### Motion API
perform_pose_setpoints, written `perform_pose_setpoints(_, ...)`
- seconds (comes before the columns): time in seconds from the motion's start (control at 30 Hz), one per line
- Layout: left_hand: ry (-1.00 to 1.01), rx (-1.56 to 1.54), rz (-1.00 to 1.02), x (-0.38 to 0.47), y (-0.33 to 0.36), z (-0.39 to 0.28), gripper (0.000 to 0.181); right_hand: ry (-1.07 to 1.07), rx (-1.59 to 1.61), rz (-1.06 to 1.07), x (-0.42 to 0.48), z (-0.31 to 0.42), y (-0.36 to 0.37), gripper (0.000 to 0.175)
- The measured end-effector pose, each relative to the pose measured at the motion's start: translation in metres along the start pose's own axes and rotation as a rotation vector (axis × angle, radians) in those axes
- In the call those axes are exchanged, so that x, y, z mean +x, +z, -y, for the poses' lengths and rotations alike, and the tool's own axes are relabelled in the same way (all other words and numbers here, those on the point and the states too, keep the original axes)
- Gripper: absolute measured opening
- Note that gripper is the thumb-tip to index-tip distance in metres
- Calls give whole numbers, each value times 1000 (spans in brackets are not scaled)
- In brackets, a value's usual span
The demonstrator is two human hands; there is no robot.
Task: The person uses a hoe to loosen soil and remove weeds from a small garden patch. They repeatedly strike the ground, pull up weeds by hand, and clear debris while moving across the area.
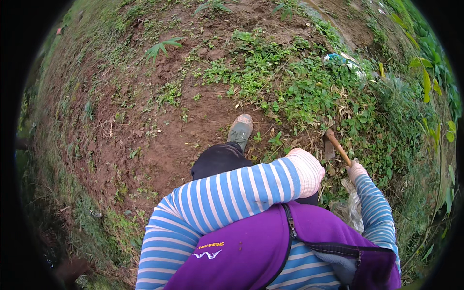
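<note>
My right hand (356, 171), in a pale knit glove, grips a wooden tool handle (340, 148) at the right. The handle slants up and left to the ground, where its end meets a flat, dull piece (329, 149), perhaps a hoe blade, among dry leaves. Across my body reaches my left arm in a blue-and-white striped sleeve. My left hand (307, 173), gloved in white knit, is just left of the handle with a gap between them. Its fingers are turned away and hidden, so whether it holds anything does not show.
A green lace-up shoe (240, 132) stands on bare reddish soil (159, 145). Low green weeds (301, 90) spread ahead and right. Clear plastic sheeting (355, 212) lies by my right forearm. Plastic litter (346, 61) sits farther off. A young palmate-leaved plant (161, 48) grows ahead; thin leafy stems (440, 156) rise at right.
</note>
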State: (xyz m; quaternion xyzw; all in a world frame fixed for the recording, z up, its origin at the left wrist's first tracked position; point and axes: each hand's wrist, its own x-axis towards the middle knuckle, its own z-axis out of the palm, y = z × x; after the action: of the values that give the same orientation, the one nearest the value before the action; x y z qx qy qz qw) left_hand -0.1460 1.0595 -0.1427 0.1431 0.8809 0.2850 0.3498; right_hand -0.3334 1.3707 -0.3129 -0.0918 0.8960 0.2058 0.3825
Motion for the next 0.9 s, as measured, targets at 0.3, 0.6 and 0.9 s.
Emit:
perform_pose_setpoints(0.3,35,-20,-72,-5,7,11,36,4,-37,-30,1,3,5,36)
perform_pose_setpoints(0.6,60,34,-71,3,3,15,33,21,25,-70,-7,3,12,36)
perform_pose_setpoints(0.9,31,58,13,14,-5,29,33,46,44,-17,-9,10,-2,33)
